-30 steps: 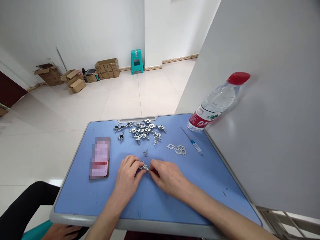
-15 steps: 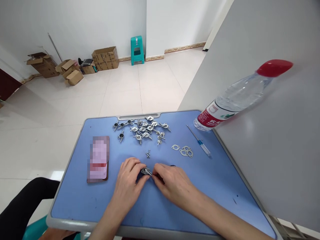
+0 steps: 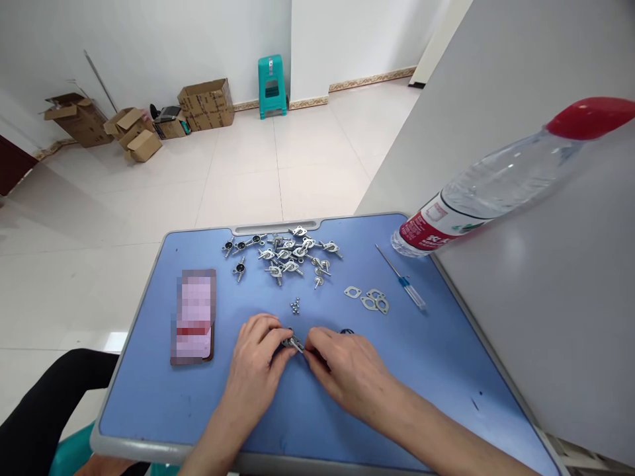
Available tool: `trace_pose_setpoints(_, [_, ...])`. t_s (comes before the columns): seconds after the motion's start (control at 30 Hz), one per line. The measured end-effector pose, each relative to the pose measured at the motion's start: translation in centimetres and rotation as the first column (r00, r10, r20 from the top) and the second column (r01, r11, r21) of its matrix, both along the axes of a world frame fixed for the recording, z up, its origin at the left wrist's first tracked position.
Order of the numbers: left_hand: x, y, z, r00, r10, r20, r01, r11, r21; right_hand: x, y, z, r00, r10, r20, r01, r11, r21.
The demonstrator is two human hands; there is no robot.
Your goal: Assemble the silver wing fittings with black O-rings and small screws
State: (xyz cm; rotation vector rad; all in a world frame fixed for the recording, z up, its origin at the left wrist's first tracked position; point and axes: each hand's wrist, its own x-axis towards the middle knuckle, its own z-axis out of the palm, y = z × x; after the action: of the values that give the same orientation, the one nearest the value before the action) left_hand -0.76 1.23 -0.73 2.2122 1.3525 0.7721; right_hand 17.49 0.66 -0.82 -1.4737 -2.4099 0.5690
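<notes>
One metal valve fitting (image 3: 290, 341) pinched in the left hand (image 3: 256, 350).
Right hand (image 3: 350, 363) curls at its lever tip; whether it grips, I cannot tell. Beyond the fitting, small screws (image 3: 295, 306); beyond and rightward, flange plates (image 3: 352, 291); farthest, clustered fittings (image 3: 290, 265).

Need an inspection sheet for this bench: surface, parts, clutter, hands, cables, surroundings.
Surface: blue tabletop, small dark marks near its right edge.
Job's things: metal part in hand; loose metal fittings grouped toward the far edge; small shiny pieces in a cluster; flat holed plates, some overlapping.
Clutter: phone at left; screwdriver and red-capped bottle at right.
Hands: left hand pinches the metal part; right hand has fingertips at its protruding end, grip unclear.
Cables: nothing seen for certain; dark item behind the right hand mostly hidden.
Surroundings: cardboard boxes and teal stool by the wall; grey panel at right.
</notes>
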Motion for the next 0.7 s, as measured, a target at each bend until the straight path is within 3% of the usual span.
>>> trace_pose_setpoints(0.7, [0.01, 0.1, 0.24, 1.0, -0.018, 0.006, 0.018, 1.0, 0.017, -0.11, -0.06, 0.05, 1.0, 0.007, 0.014, -0.007, 1.0, -0.01])
